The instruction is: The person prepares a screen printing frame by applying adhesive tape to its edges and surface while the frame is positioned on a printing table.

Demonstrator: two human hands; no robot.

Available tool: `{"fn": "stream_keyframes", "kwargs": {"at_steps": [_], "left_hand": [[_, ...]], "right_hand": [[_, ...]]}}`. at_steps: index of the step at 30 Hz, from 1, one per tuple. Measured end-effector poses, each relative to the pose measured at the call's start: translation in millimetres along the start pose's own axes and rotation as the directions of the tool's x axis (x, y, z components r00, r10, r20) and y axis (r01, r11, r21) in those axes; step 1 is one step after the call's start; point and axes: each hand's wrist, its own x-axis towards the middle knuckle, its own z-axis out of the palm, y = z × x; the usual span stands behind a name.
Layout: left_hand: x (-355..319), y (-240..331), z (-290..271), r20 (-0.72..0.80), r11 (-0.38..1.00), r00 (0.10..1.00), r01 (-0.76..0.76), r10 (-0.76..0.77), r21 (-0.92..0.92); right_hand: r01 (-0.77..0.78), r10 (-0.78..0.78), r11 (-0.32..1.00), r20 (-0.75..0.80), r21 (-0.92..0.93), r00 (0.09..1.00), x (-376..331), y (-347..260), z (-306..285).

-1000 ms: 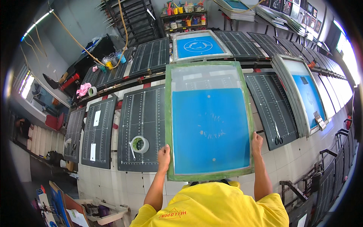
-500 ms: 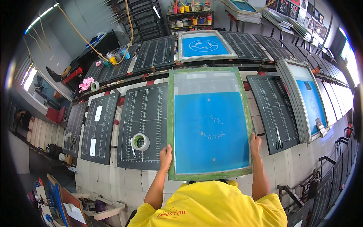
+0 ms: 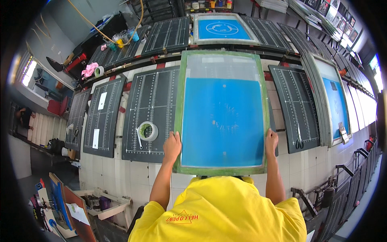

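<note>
Upright in front of me is a large screen printing frame (image 3: 223,121), with a green-taped rim and blue mesh bearing faint pale lettering. My left hand (image 3: 172,146) grips its left side near the lower corner, fingers wrapped round the rim. The right side is gripped at much the same height by my right hand (image 3: 271,140). A dark board behind it is mostly hidden, though a strip shows past the right rim. Just left of the frame lies a gridded black printing board (image 3: 133,101), with a tape roll (image 3: 155,132) and a small wrench (image 3: 139,141) on it.
To the right, another black board (image 3: 296,105) bears scissors (image 3: 299,141). Beyond it several screens lean together, the front blue screen (image 3: 333,94) with a metal clip (image 3: 343,133) at its lower edge. Across the rail lies a white-printed blue screen (image 3: 221,29). A pink cloth (image 3: 89,70) sits far left.
The whole view has tipped, so everything sits higher in the picture. Against the boards, the frame's near end has shifted slightly left, baring a dark strip at its right. Both hands keep their hold.
</note>
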Motion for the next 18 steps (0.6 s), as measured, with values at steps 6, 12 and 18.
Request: {"fn": "stream_keyframes", "kwargs": {"at_steps": [6, 12, 18], "left_hand": [[5, 3, -9, 0.041, 0.992, 0.998, -0.052, 0.048, 0.112], [6, 2, -14, 0.044, 0.975, 0.996, -0.091, 0.083, 0.201], [2, -32, -38, -0.26, 0.978, 0.95, -0.137, 0.175, 0.158]], "right_hand": [[0.014, -0.014, 1.0, -0.033, 0.006, 0.999, -4, -5, 4], [-0.005, 0.004, 1.0, -0.032, -0.021, 0.999, -5, -8, 5], [0.083, -0.09, 0.993, -0.079, -0.082, 0.993, -5, 0, -3]]}}
